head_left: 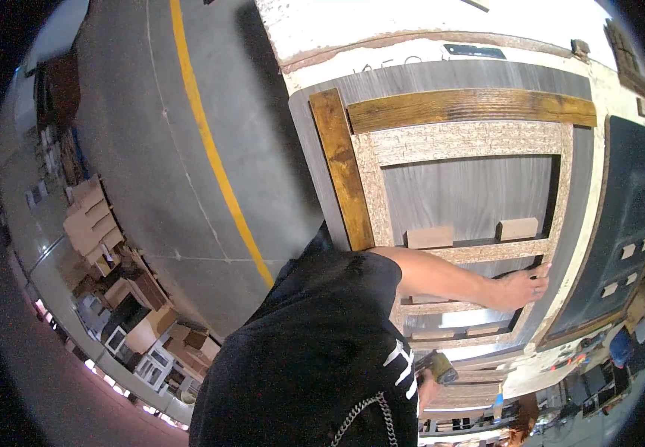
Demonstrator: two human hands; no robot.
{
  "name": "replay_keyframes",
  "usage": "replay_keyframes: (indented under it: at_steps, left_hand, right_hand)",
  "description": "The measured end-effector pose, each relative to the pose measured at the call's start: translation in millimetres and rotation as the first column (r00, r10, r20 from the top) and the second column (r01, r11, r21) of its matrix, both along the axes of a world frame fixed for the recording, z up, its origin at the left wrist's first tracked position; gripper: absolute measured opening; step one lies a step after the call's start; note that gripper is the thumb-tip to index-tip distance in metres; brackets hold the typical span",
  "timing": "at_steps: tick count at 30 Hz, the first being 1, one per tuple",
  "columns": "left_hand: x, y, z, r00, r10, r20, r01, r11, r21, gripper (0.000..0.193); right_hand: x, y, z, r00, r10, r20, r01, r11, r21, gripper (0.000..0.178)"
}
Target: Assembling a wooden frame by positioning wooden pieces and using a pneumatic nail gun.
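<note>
My left hand reaches across a chipboard frame and rests on its right-hand side piece, fingers spread at the edge. Beneath the frame lies a grey wood-grain panel. Close to my body, my right hand is closed on a dark and yellowish power tool, partly hidden by my shirt; its exact kind is unclear. Two small wooden blocks stand against a crosspiece beyond my left forearm. Brown-stained boards, one along the far side and one on the left, border the frame.
A dark panel with several small blocks lies to the right. The white worktable has a worn far edge. Left of it runs grey floor with a yellow line. Stacked boards and furniture parts stand at the lower left.
</note>
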State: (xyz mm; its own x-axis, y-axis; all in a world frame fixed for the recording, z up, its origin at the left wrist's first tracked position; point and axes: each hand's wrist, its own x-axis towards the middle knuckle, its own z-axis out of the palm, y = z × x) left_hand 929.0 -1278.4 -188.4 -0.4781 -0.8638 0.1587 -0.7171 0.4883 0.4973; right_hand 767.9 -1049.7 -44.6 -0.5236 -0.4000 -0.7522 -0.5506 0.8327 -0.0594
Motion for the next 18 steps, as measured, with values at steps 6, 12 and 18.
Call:
replay_keyframes:
  at_steps: [6, 12, 18]
  left_hand:
    - [1, -2, 10, 0.999, -0.041, 0.021, 0.041, 0.999, 0.023, 0.049]
    - [1, 5, 9, 0.999, -0.016, 0.03, 0.016, 1.0, 0.004, 0.049]
    - [-17, 2, -6, 0.985, 0.092, 0.143, -0.064, 0.98, -0.189, 0.045]
  right_hand:
    - [-3, 5, 2, 0.976, -0.213, -0.043, 0.213, 0.977, 0.008, 0.017]
    - [-23, 16, -6, 0.96, -0.268, 0.078, 0.265, 0.963, 0.044, 0.031]
    - [-71, 61, -19, 0.988, -0.137, 0.07, 0.142, 0.988, -0.06, 0.028]
